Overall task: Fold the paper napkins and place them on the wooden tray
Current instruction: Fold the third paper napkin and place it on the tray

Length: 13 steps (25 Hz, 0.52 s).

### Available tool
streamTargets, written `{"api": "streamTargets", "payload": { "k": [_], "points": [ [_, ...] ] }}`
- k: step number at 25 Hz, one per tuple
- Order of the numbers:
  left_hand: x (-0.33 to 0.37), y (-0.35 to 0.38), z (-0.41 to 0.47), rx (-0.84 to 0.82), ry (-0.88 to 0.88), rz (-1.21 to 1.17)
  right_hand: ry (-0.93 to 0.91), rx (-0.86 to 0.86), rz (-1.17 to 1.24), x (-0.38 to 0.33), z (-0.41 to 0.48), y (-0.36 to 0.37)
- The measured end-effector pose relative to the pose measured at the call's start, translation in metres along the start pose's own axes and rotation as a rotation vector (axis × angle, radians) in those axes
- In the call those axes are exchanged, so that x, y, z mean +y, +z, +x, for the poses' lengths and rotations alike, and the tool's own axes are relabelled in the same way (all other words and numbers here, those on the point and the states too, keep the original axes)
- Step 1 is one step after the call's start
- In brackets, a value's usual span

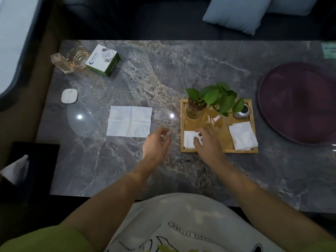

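Note:
A wooden tray (225,150) sits on the marble table right of centre. In its front left corner lies a small folded white napkin (188,140); my right hand (206,142) rests on the napkin's right part, fingers spread, not clearly gripping it. A stack of folded napkins (242,136) lies in the tray's front right corner. An unfolded white napkin (130,121) lies flat on the table to the left. My left hand (156,143) hovers between that napkin and the tray, fingers loosely curled and holding nothing.
A potted plant in a glass vase (195,110) and a small silver object (242,112) stand at the tray's back. A purple round tray (298,102) lies at right. A green-white box (103,60), glassware (72,60), a white pad (69,96) and a tissue box (27,170) are at left.

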<state>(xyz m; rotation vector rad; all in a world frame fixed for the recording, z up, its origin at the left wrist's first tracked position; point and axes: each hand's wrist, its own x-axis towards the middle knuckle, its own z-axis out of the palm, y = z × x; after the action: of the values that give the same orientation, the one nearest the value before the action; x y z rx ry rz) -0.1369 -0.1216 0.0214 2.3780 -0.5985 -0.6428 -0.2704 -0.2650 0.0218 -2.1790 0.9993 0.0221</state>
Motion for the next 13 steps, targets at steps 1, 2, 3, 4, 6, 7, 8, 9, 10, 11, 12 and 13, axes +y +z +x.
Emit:
{"api": "streamTargets", "payload": {
  "k": [1, 2, 3, 4, 6, 7, 8, 9, 10, 11, 12, 13],
  "points": [
    [-0.005, -0.006, 0.001, 0.03, -0.022, -0.033, -0.014, -0.008, 0.004, -0.007, 0.001, 0.002],
    [-0.01, -0.014, 0.001, 0.057, -0.04, -0.061, -0.029, -0.016, 0.004, -0.014, 0.003, 0.004],
    [-0.015, -0.021, 0.002, 0.08, -0.06, -0.085, -0.043, -0.024, 0.004, -0.021, 0.004, 0.007],
    [-0.02, -0.029, 0.003, 0.101, -0.086, -0.106, -0.058, -0.033, 0.009, -0.029, 0.007, 0.01],
    [-0.033, -0.046, 0.007, 0.135, -0.139, -0.129, -0.071, -0.054, 0.026, -0.048, 0.014, 0.019],
    [-0.039, -0.055, 0.01, 0.147, -0.165, -0.136, -0.073, -0.07, 0.034, -0.058, 0.019, 0.024],
    [-0.046, -0.063, 0.013, 0.157, -0.19, -0.142, -0.08, -0.085, 0.038, -0.068, 0.024, 0.028],
    [-0.054, -0.07, 0.017, 0.169, -0.209, -0.146, -0.09, -0.093, 0.038, -0.078, 0.029, 0.032],
    [-0.062, -0.078, 0.022, 0.185, -0.228, -0.148, -0.097, -0.098, 0.035, -0.088, 0.036, 0.038],
    [-0.067, -0.084, 0.025, 0.199, -0.244, -0.148, -0.1, -0.099, 0.032, -0.095, 0.041, 0.041],
    [-0.073, -0.089, 0.029, 0.21, -0.262, -0.15, -0.103, -0.101, 0.023, -0.102, 0.046, 0.044],
    [-0.08, -0.096, 0.033, 0.217, -0.281, -0.158, -0.108, -0.106, 0.001, -0.11, 0.053, 0.049]
  ]
}}
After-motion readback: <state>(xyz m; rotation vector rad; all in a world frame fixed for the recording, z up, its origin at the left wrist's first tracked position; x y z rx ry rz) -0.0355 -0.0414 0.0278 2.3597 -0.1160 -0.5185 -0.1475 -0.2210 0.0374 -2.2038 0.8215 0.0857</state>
